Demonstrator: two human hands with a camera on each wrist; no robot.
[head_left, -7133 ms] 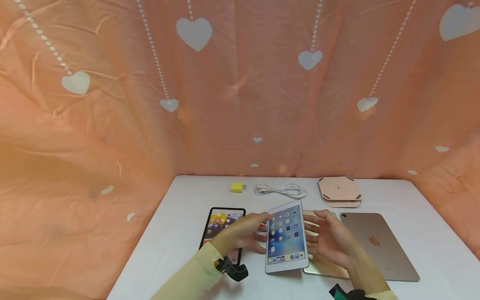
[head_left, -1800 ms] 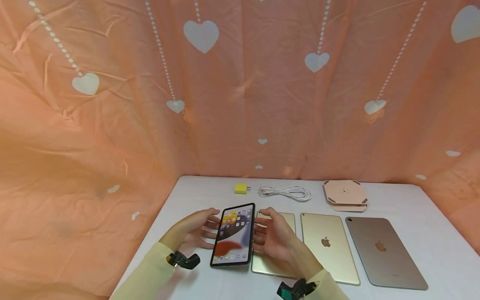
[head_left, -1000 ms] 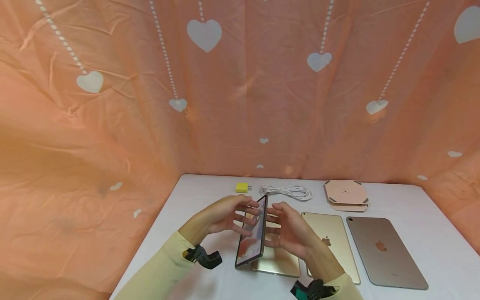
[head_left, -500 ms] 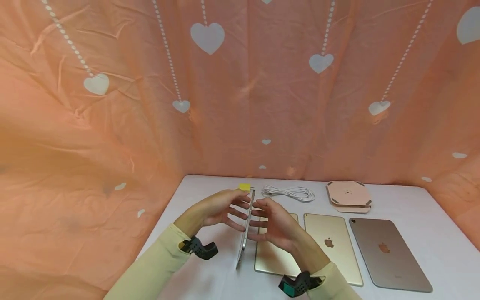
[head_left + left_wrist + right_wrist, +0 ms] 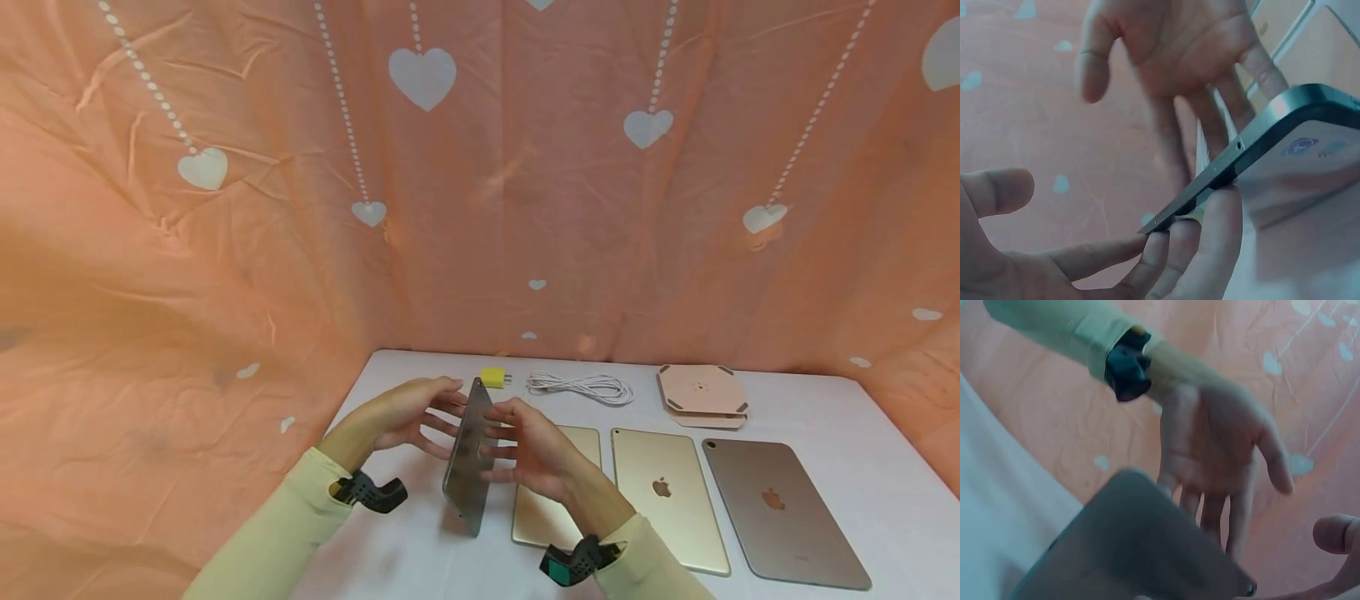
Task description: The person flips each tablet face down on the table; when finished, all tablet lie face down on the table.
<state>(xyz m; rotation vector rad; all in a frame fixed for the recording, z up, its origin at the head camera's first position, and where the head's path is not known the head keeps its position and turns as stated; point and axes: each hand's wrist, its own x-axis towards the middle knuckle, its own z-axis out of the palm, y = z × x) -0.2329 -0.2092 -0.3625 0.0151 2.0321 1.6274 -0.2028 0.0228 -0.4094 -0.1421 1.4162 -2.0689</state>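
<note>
In the head view a grey tablet (image 5: 467, 475) stands tilted on edge between my two hands, its back turned to the right. My left hand (image 5: 401, 421) has its fingertips against the screen side, with the thumb away from the tablet. On the other side the straight fingers of my right hand (image 5: 536, 450) lie along the back. Its dark side edge and part of the lit screen show in the left wrist view. Two gold tablets lie face down to the right, one (image 5: 542, 518) partly under my right forearm, the other (image 5: 663, 492) beside it. A grey tablet (image 5: 783, 517) lies face down furthest right.
A yellow charger plug (image 5: 492, 378) sits at the back of the white table (image 5: 405, 375). Beside it lies a coiled white cable (image 5: 581, 388), and a pink eight-sided stand (image 5: 701, 390) is at the back right. An orange cloth with hearts (image 5: 495, 208) hangs behind.
The tablet has been turned over from screen up to on edge, its back now showing. A white-framed tablet held screen up in the oldest frame is out of the hands; two gold backs show on the table.
</note>
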